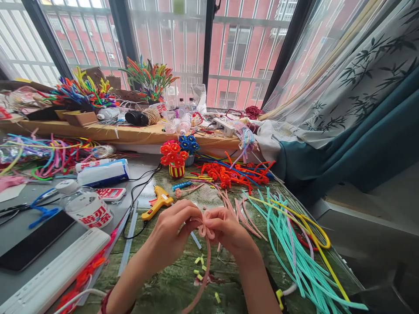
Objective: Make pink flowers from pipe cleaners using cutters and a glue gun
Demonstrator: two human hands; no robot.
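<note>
Both my hands meet over the green table, pinching one pink pipe cleaner point(205, 229) bent into small flower-like loops. My left hand point(175, 231) grips the loops from the left. My right hand point(225, 229) holds them from the right. The pipe cleaner's long tail curves down toward me between my forearms. Small yellow cut pieces point(200, 266) lie on the table under my hands.
A yellow glue gun point(159, 201) lies just beyond my left hand. Pink, teal and yellow pipe cleaners point(288, 235) spread to the right, red ones point(235, 174) further back. A pot of red pipe-cleaner flowers point(174, 158), a plastic bottle point(85, 205) and a phone point(32, 244) stand left.
</note>
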